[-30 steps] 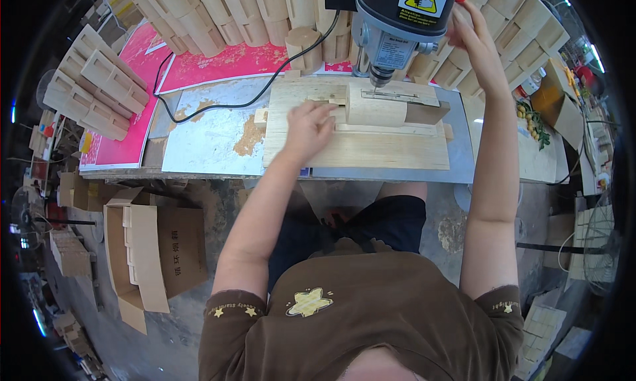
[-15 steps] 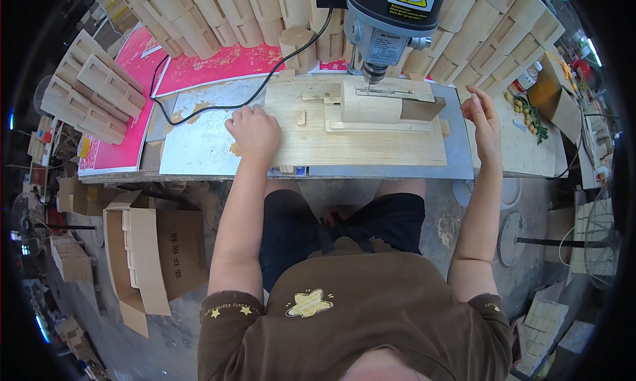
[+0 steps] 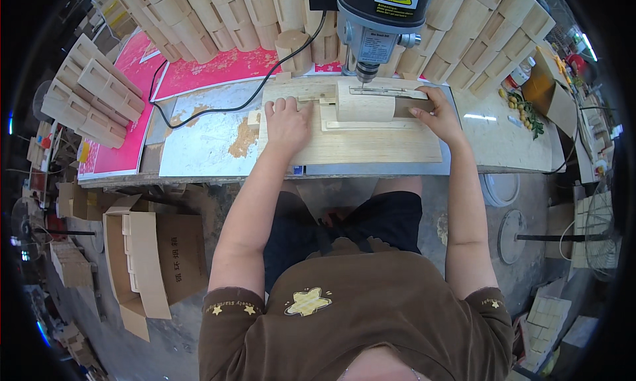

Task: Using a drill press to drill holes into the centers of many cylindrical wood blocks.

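Observation:
A pale wooden block with a rounded front (image 3: 364, 104) lies in a wooden jig (image 3: 371, 126) on a flat wooden board (image 3: 371, 149). A thin metal plate runs along its top, under the bit of the bench drill (image 3: 366, 71). From the block's right end sticks out a brown-grey piece (image 3: 404, 108). My right hand (image 3: 442, 119) grips that piece, thumb in front and fingers behind. My left hand (image 3: 289, 128) rests on the board's left part, fingers curled beside a small wooden strip (image 3: 308, 99); what they hold, if anything, is hidden.
Stacked wooden pieces (image 3: 232, 16) line the back, with another stack (image 3: 93, 93) at the left. A black cable (image 3: 218, 107) crosses the bench. A small wood block (image 3: 254, 119) sits by the board's left edge. An open cardboard box (image 3: 156, 262) stands on the floor.
My right hand has come in from the right and closed on the brown-grey piece. My left hand has moved right along the board, toward the small strip.

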